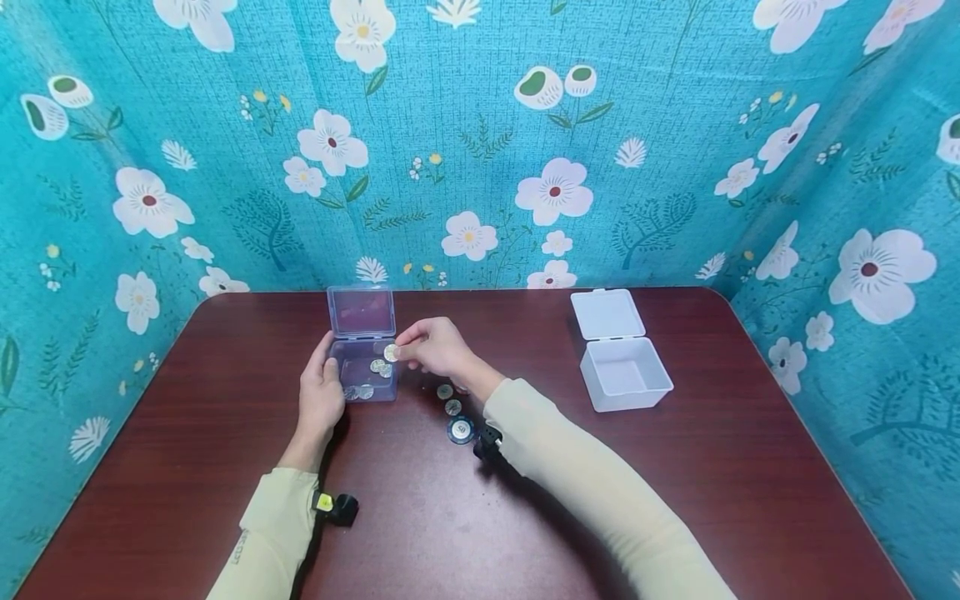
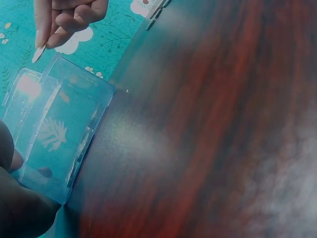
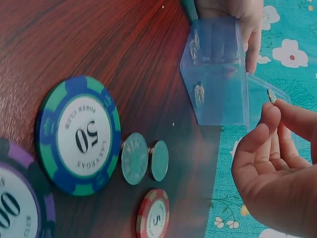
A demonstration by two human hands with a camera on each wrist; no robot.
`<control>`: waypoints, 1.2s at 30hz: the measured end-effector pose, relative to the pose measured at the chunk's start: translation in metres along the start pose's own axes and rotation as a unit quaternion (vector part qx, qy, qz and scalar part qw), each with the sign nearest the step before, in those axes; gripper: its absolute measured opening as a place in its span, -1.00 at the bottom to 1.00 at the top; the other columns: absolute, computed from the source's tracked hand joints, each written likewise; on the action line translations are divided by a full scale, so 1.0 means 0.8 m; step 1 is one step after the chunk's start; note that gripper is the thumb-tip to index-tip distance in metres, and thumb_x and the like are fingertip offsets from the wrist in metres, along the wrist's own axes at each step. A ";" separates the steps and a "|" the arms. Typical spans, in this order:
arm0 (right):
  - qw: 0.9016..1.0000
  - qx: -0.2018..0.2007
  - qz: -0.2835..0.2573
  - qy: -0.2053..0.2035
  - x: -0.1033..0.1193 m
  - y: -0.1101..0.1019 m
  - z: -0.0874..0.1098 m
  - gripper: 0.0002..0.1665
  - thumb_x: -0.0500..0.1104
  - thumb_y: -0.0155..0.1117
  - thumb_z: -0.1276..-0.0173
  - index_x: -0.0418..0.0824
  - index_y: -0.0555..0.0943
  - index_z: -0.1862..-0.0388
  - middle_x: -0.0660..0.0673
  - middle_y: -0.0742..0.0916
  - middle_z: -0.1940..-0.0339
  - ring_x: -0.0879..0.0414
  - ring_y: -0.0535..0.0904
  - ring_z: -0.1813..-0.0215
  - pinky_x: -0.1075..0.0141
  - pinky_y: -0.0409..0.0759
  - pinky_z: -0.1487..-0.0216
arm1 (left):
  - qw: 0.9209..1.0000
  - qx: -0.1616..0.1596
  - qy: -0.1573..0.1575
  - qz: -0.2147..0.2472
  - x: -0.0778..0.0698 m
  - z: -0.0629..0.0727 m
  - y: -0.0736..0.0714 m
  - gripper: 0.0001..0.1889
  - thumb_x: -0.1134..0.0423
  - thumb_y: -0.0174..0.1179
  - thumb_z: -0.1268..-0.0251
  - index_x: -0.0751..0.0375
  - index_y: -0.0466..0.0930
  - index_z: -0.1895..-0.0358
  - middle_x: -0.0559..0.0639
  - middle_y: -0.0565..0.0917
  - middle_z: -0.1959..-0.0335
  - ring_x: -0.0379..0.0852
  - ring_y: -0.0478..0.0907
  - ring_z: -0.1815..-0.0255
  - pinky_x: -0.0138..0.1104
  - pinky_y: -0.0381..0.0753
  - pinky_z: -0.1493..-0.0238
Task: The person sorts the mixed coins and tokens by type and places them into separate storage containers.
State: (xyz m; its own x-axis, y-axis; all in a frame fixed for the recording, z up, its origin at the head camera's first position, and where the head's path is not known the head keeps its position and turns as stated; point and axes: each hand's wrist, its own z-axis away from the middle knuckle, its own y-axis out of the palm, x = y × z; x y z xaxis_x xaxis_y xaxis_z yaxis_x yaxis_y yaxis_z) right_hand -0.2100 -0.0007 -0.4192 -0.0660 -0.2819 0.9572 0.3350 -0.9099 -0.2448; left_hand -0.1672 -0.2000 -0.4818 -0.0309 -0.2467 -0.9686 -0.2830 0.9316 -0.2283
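My left hand (image 1: 321,393) grips the left side of a clear plastic box (image 1: 351,360), whose hinged lid (image 1: 363,312) stands raised at the back. Several silvery coins (image 1: 366,392) lie inside the box. Between thumb and fingertips, my right hand (image 1: 441,348) pinches one coin (image 1: 391,352) at the box's right side, above its rim in the right wrist view. On the table near the right forearm lie two more coins (image 3: 134,157) and a blue-and-green poker chip (image 3: 79,134) marked 50. A red chip (image 3: 153,215) marked 5 and a purple chip (image 3: 22,198) also show there.
A white plastic box (image 1: 624,396) with its lid up stands at the right on the dark red wooden table (image 1: 420,517). Behind the table's far edge hangs a blue floral curtain (image 1: 450,167), which also runs along both sides.
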 end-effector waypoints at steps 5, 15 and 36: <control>1.000 -0.005 -0.002 0.013 -0.001 0.006 -0.002 -0.95 -0.30 0.45 -0.28 -0.26 0.74 0.29 -0.28 0.78 0.36 -0.23 0.68 0.32 0.06 0.66 0.36 | 1.000 0.002 -0.002 0.000 0.000 0.002 0.000 -0.48 0.45 -0.30 -0.62 0.27 0.12 -0.58 0.22 0.23 -0.54 0.05 0.15 -0.53 -0.11 0.12 -0.51; 0.999 -0.005 -0.041 0.031 0.005 0.020 -0.004 -0.92 -0.35 0.44 -0.28 -0.30 0.76 0.24 -0.28 0.79 0.34 0.10 0.61 0.54 0.35 0.59 0.57 | 1.000 -0.002 -0.003 -0.016 0.001 0.002 -0.001 -0.48 0.43 -0.29 -0.63 0.24 0.12 -0.58 0.19 0.22 -0.55 0.06 0.14 -0.54 -0.08 0.11 -0.51; 0.998 0.044 -0.040 -0.006 0.002 0.005 0.001 -0.78 -0.29 0.41 -0.33 -0.36 0.74 0.07 -0.34 0.78 0.21 -0.10 0.72 0.35 -0.14 0.67 0.12 | 1.000 -0.007 -0.002 -0.022 -0.001 -0.001 0.001 -0.48 0.44 -0.28 -0.63 0.24 0.13 -0.58 0.19 0.24 -0.54 0.04 0.15 -0.53 -0.11 0.12 -0.51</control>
State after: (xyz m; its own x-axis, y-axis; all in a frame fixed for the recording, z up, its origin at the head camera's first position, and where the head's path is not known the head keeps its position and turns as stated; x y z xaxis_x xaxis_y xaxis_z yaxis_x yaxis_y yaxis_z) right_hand -0.2081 -0.0043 -0.4185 -0.0853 -0.2049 0.9751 0.4112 -0.8986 -0.1529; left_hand -0.1684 -0.1992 -0.4812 -0.0145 -0.2872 -0.9577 -0.2984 0.9154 -0.2700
